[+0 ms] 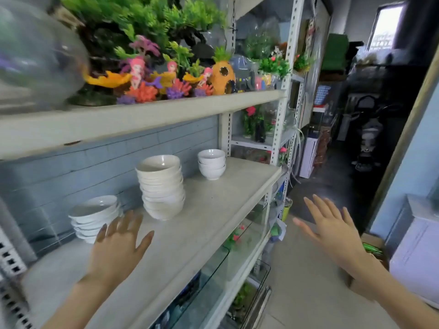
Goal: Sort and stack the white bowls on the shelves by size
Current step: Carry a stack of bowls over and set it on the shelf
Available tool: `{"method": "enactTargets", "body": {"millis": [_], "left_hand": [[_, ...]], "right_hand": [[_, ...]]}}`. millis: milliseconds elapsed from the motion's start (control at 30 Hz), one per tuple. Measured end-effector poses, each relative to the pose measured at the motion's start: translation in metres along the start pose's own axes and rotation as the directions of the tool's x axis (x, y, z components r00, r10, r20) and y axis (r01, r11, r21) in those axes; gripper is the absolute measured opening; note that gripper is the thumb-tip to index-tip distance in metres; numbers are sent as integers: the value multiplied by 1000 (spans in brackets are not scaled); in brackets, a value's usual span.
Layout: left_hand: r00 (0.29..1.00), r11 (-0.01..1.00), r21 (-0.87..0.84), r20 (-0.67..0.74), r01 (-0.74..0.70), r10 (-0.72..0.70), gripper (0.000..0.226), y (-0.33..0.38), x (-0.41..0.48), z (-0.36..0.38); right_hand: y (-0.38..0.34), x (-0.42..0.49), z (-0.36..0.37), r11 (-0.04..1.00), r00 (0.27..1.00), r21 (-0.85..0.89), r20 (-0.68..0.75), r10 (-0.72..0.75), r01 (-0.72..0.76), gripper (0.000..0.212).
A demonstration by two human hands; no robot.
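Head view is filled by a grey shelf (pixel 213 205) on which the white bowls are set out in three piles. At the left, a low pile of wide, shallow bowls (pixel 93 216) is placed close to the back wall. Just in front of it the left hand (pixel 118 245) is held over the shelf, its fingers (pixel 123 225) straight and spread apart, with nothing gripped. Whether the fingertips touch the low pile cannot be told.

In the middle, a tall pile of deeper bowls (pixel 162 188) is stood, slightly crooked. Further right, toward the far end of the shelf, a short pile of small bowls (pixel 212 163) is seen. Beyond the shelf's front edge, over the floor, the right hand (pixel 332 226) is held flat, fingers straight and apart, nothing in it.

Each pile appears to be made up of one size, so the sorting is judged to be done or very nearly so. If anything is left, the crooked tall pile would need to be squared up. For that, both hands would have to be brought to its sides and the bowls nudged gently, so that the pile is not tipped.
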State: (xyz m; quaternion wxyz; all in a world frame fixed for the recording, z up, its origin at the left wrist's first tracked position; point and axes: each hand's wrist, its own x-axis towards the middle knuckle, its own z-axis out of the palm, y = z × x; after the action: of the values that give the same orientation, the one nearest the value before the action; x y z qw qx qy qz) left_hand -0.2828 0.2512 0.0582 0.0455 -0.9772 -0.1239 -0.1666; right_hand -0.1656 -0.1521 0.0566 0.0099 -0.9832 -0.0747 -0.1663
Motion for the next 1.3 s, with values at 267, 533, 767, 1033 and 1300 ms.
{"method": "enactTargets", "body": {"millis": [267, 533, 767, 1033, 1300], "left_hand": [[991, 992, -3, 27, 129, -129, 50, 73, 44, 29], [960, 960, -38, 34, 278, -276, 51, 158, 82, 47], [922, 918, -82, 40, 388, -386, 57, 213, 114, 52], [908, 904, -87, 32, 418, -417, 53, 223, 169, 68], [879, 882, -46, 111, 470, -463, 63, 213, 246, 84]], "right_hand": [[56, 86, 32, 997, 996, -16, 34, -79, 80, 90], [125, 182, 63, 967, 967, -44, 72, -245, 249, 110], [151, 244, 74, 932, 928, -2, 95, -361, 363, 96], [129, 313, 102, 887, 888, 111, 67, -456, 447, 115], [72, 402, 126, 820, 830, 225, 73, -553, 526, 88]]}}
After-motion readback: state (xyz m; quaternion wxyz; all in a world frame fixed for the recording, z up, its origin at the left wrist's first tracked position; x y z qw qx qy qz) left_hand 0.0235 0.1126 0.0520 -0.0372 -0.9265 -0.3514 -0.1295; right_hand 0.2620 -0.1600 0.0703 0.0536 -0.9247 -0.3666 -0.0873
